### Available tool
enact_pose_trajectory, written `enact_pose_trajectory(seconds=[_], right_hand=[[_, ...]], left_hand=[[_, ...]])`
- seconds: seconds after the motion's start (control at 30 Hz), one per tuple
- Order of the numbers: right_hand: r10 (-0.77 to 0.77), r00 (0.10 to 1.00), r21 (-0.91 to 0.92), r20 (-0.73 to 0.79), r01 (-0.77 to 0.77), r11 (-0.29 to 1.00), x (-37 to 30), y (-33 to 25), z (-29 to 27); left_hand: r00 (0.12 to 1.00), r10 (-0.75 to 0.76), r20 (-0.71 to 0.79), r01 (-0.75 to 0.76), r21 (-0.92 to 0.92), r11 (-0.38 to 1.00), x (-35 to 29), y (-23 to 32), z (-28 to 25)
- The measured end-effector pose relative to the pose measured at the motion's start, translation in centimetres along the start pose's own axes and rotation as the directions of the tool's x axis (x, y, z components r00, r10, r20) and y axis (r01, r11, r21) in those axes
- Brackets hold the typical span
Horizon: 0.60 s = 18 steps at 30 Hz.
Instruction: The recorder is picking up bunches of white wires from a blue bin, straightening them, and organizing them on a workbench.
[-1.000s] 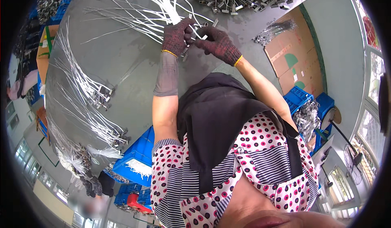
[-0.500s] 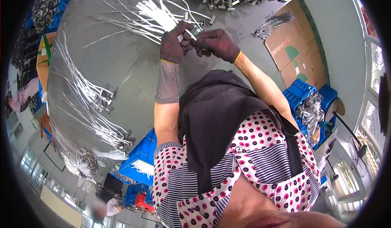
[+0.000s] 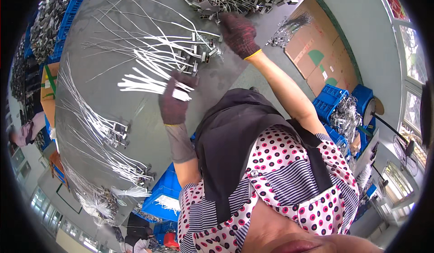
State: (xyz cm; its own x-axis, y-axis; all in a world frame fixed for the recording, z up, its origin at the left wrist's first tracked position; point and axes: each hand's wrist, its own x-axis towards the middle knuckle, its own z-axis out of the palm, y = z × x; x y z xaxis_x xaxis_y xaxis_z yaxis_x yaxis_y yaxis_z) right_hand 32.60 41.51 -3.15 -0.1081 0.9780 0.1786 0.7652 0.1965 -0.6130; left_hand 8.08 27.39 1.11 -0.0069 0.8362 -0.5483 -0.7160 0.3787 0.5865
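Note:
My left hand, in a dark knitted glove, is closed round a bundle of thin white tubes; the cut ends stick out on both sides. Just beyond it on the grey table lies a loose group of white-sleeved wires with small metal and black end pieces. My right hand, gloved alike, reaches to the near edge of a big heap of wired metal parts at the far side. Its fingertips point into the heap and are hard to make out.
Several bunches of sleeved wires lie along the table's left side. A blue bin with white tubes stands near my left elbow. Flattened cardboard with more wired parts is at the right, and blue crates stand nearer me.
My hands were together at a wire and the tube bundle; now they are apart. The left has come nearer me with the tubes, and the right has gone up to the heap.

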Motion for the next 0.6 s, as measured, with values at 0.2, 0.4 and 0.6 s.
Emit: enact_pose_trajectory(seconds=[0.2, 0.4, 0.6], right_hand=[[-0.026, 0.996, -0.43, -0.089, -0.015, 0.903, 3.2, 2.1, 0.8], [0.201, 0.979, -0.516, -0.01, -0.177, 0.838, 4.0, 2.3, 1.4], [0.206, 0.959, -0.448, 0.193, -0.101, 0.889, 3.1, 1.0, -2.3]], left_hand=[[0.849, -0.415, 0.327, 0.165, 0.583, 0.796, -4.2, -3.9, 1.0], [0.895, -0.402, 0.193, 0.257, 0.512, 0.82, -5.0, -4.0, 3.1], [0.978, -0.205, 0.046, 0.17, 0.403, 0.899, 0.0, -6.2, 5.0]])
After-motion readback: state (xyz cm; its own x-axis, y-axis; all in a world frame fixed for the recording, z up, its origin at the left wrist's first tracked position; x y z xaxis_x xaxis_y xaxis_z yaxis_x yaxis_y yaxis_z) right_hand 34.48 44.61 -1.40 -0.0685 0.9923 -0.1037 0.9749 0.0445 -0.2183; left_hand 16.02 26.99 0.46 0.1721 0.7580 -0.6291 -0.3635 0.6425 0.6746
